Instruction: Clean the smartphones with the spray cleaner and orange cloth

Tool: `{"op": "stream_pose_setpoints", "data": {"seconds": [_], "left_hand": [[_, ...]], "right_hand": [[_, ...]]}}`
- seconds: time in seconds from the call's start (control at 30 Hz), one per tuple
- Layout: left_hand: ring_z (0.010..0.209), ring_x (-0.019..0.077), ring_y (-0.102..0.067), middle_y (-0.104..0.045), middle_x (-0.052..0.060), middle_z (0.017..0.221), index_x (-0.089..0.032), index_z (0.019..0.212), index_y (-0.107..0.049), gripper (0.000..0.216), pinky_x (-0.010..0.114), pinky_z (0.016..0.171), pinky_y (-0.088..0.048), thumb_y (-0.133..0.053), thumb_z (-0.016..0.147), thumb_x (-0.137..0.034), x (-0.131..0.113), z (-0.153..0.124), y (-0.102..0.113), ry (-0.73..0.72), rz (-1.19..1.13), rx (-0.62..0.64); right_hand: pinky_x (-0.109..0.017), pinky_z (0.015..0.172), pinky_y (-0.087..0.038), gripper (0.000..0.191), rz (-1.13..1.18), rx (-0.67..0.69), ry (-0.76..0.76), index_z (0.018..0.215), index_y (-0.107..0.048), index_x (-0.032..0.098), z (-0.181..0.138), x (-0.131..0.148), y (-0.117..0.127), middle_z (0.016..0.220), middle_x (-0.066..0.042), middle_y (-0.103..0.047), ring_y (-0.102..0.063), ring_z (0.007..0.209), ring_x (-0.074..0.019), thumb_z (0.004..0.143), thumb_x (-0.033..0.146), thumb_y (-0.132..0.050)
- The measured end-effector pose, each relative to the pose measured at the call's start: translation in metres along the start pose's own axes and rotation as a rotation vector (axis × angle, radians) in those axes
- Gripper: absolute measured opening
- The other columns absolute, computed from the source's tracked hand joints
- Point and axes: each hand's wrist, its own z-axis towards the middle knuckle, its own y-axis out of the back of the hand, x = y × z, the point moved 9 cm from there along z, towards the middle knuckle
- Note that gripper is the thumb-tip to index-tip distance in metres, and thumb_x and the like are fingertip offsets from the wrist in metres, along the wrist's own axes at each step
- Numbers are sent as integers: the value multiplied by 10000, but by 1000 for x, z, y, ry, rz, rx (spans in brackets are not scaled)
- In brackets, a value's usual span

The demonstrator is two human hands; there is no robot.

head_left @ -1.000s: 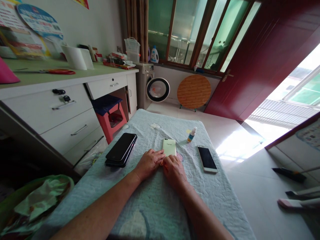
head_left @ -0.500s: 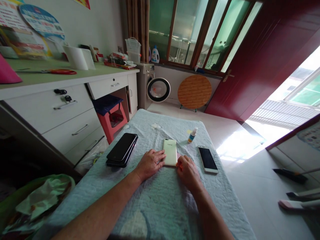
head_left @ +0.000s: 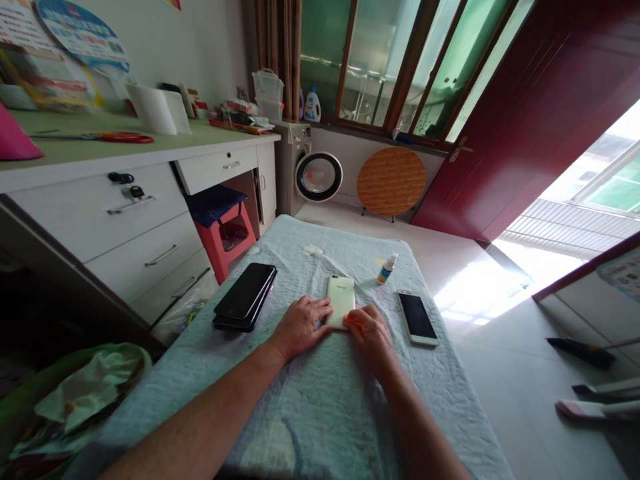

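Note:
A pale smartphone (head_left: 341, 293) lies back side up on the quilted cloth, "honor" lettering near its top. My left hand (head_left: 303, 325) holds it by the left edge, fingers stretched onto it and thumb by the lower corner. My right hand (head_left: 371, 331) is closed on a small orange cloth (head_left: 355, 323), pressed against the phone's lower right part; most of the cloth is hidden by the fingers. A small spray bottle (head_left: 387, 269) stands beyond the right hand. Farther right, a white smartphone (head_left: 418, 318) lies with its dark screen up.
Stacked black devices (head_left: 246, 293) lie left on the cloth-covered table (head_left: 320, 413). A red stool (head_left: 225, 240) stands by the white desk (head_left: 200, 150). A bin (head_left: 135, 357) is at lower left. Behind are a washing machine (head_left: 293, 157), its door open, and a round wooden board (head_left: 391, 181).
My right hand has moved slightly left and up, bringing the orange cloth from beside the phone's lower right edge onto its back. My left hand keeps its place on the phone.

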Motion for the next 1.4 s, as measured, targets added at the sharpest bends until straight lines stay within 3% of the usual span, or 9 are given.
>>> {"op": "stream_pose_setpoints", "data": {"seconds": [0.23, 0.4, 0.53, 0.8, 1.07, 1.4], "left_hand": [[1040, 247, -572, -590, 42, 1358, -245, 1240, -635, 410, 395, 920, -445, -667, 857, -390, 0, 0, 1, -4, -1, -4], [1034, 240, -574, -594, 41, 1354, -253, 1237, -637, 411, 391, 923, -447, -682, 847, -373, 0, 1, 1, -10, -9, -19], [1035, 242, -573, -598, 35, 1349, -247, 1229, -644, 409, 392, 921, -453, -690, 841, -367, 1, 1, 1, 2, -10, -11], [1054, 238, -575, -608, 44, 1336, -238, 1220, -648, 422, 387, 934, -453, -720, 818, -342, -1, 1, 2, 6, -10, -28], [1033, 241, -580, -601, 50, 1345, -239, 1223, -650, 407, 396, 928, -455, -697, 837, -360, 0, 2, 1, 1, -12, -9], [1029, 248, -580, -604, 42, 1341, -242, 1211, -655, 402, 402, 921, -458, -705, 826, -344, -1, 1, 3, 13, -7, -15]], "right_hand": [[-268, 790, -429, 202, -58, -96, -66, 889, -706, 240, 6, -4, 6, 912, -39, -549, -538, 867, -175, 904, 296, -512], [-265, 747, -420, 222, -38, -77, -95, 943, -695, 219, 10, -14, 2, 879, -40, -597, -558, 803, -170, 916, 297, -489], [-250, 715, -409, 202, -25, -25, -92, 872, -700, 211, 10, -17, 0, 835, -33, -619, -574, 762, -154, 899, 280, -512], [-232, 672, -403, 167, 23, 87, -54, 821, -719, 214, -8, -4, 3, 833, -23, -614, -591, 732, -131, 865, 269, -568], [-250, 701, -389, 169, -38, -135, -185, 949, -670, 213, 6, -23, 11, 910, -31, -624, -573, 801, -155, 887, 265, -522], [-239, 623, -332, 272, -146, 51, -134, 716, -708, 195, 8, -18, 4, 748, -25, -565, -526, 684, -127, 892, 233, -503]]}}
